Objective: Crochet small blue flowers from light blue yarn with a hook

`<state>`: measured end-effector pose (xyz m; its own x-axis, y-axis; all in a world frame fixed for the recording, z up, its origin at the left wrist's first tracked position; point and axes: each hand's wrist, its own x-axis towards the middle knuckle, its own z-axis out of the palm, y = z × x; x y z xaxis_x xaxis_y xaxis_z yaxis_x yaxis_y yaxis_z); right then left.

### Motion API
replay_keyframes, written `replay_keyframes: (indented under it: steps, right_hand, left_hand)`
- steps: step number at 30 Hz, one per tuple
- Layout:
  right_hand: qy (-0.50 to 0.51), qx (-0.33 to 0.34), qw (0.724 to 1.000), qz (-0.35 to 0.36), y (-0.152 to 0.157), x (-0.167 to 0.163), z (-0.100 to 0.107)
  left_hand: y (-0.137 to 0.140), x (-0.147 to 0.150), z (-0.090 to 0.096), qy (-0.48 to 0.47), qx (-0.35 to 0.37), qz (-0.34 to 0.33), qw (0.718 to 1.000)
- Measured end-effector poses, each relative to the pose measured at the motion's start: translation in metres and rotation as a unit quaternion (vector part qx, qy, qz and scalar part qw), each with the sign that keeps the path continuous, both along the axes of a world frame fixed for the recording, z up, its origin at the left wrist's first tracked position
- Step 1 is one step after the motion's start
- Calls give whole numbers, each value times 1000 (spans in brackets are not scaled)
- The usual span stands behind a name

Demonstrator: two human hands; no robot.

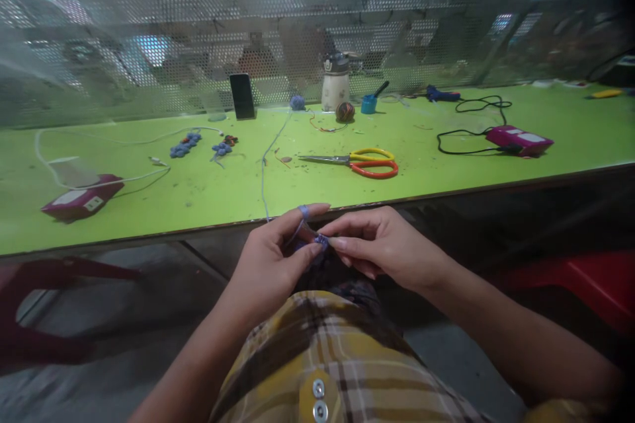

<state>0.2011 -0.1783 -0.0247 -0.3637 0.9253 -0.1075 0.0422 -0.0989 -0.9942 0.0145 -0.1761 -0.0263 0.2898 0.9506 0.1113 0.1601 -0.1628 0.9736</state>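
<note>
Just in front of the table's near edge, my left hand (272, 258) pinches a small purple crochet piece (321, 240) between thumb and fingers. Purple yarn (264, 175) is wrapped round its index finger and runs back over the table to a purple yarn ball (297, 102). My right hand (384, 244) is closed at the right side of the piece, thumb against fingers. A thin tool may be in that pinch, but it is too small to make out. Beyond the hands lie scissors (362, 162) with one yellow and one red handle.
On the green table (213, 198) are purple crochet flowers (185, 145), a phone (242, 96), a bottle (336, 86), a dark multicoloured yarn ball (345, 112) and a blue pot (368, 104). Magenta power boxes with cords (520, 141) sit left and right. A perforated screen (278, 33) stands behind.
</note>
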Motion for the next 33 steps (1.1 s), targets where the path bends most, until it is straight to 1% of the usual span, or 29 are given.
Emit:
replay_keyframes:
  steps: [3, 5, 7, 9, 10, 11, 12, 14, 16, 18, 20, 22, 28, 33]
  right_hand:
    - [11, -8, 1000, 0, 1, 0, -3]
    - [21, -13, 1000, -3, 2, -1, -5]
    - [54, -24, 998, -12, 3, -3, -9]
    - [111, -34, 993, -31, 4, -7, -12]
    - [141, -36, 988, -42, 3, -9, -14]
    - [166, -37, 984, -52, 3, -10, -16]
    - [186, -36, 980, -60, 2, -12, -17]
    - [210, -33, 975, -63, -1, -13, -18]
    - [219, -31, 974, -56, -3, -13, -17]
    - [218, -19, 975, -45, -5, -12, -16]
    - [207, 0, 978, -41, -6, -10, -15]
    - [185, 16, 982, -37, -7, -7, -13]
    - [117, 73, 990, -17, -7, 0, -7]
    - [112, 85, 990, -13, -6, 1, -7]
  left_hand:
    - [1, 0, -2, 18, 0, -2, 1000]
    - [0, 1, -4, 30, 24, -2, 999]
    - [-3, 3, -7, 67, 102, 20, 992]
    - [-6, 6, -10, 97, 187, 60, 976]
    - [-7, 7, -11, 94, 202, 76, 972]
    - [-7, 8, -12, 71, 190, 81, 976]
    - [-7, 8, -12, 33, 152, 80, 985]
    - [-6, 7, -11, -68, 39, 57, 995]
    - [-4, 4, -10, -163, -53, 24, 985]
    - [-2, 2, -8, -223, -98, -2, 970]
    - [-2, 1, -7, -252, -119, -13, 960]
    - [-2, 0, -6, -258, -129, -18, 957]
    - [-4, -4, 0, -230, -125, -38, 964]
    - [-8, -5, 3, -205, -106, -22, 973]
